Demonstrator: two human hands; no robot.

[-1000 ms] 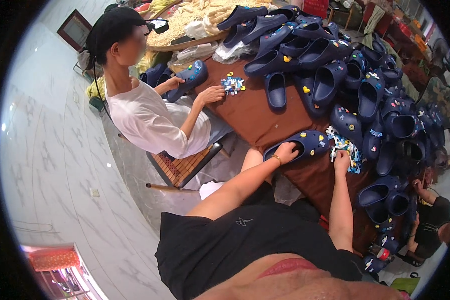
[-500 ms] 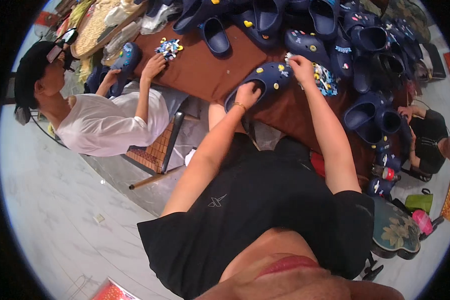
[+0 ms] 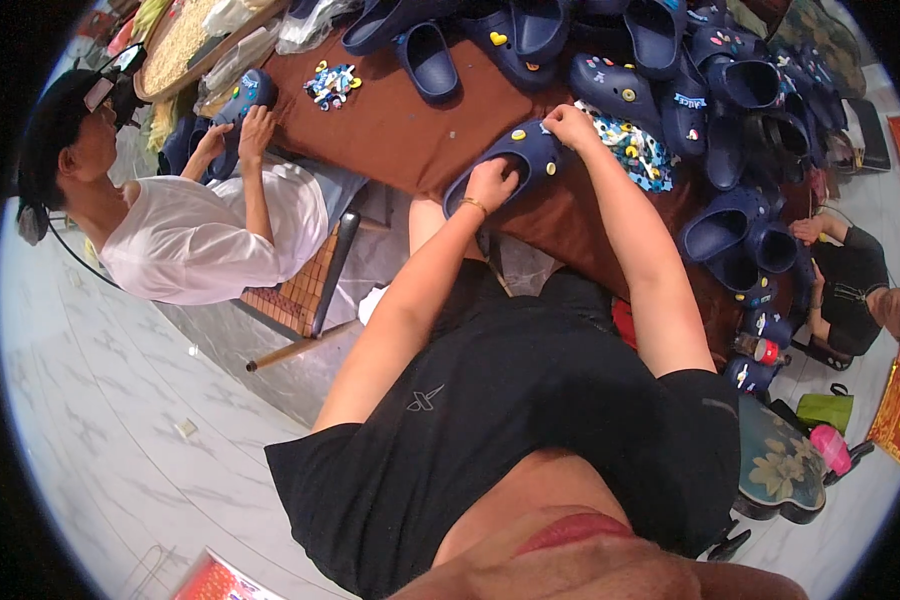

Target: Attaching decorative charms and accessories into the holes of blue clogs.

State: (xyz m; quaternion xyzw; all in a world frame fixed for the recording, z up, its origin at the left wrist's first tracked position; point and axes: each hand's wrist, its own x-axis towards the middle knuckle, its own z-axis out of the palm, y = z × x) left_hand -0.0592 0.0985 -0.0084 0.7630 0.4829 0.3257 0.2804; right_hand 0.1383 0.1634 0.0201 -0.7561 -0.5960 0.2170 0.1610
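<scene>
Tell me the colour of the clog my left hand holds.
The clog in your left hand is dark blue, shown best in the head view.

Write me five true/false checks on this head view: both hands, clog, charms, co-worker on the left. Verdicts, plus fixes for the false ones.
1. The left grip is at the opening of a navy foam clog. True.
2. The right grip is at that clog's heel. False: it is at the toe end.
3. The heap of loose shoe charms nearest the right grip lies to the right of that clog. True.
4. The co-worker in the white shirt is standing. False: that person sits on a stool with a brown slatted seat.
5. The cloth on the table is white. False: it is a brown cloth.
</scene>
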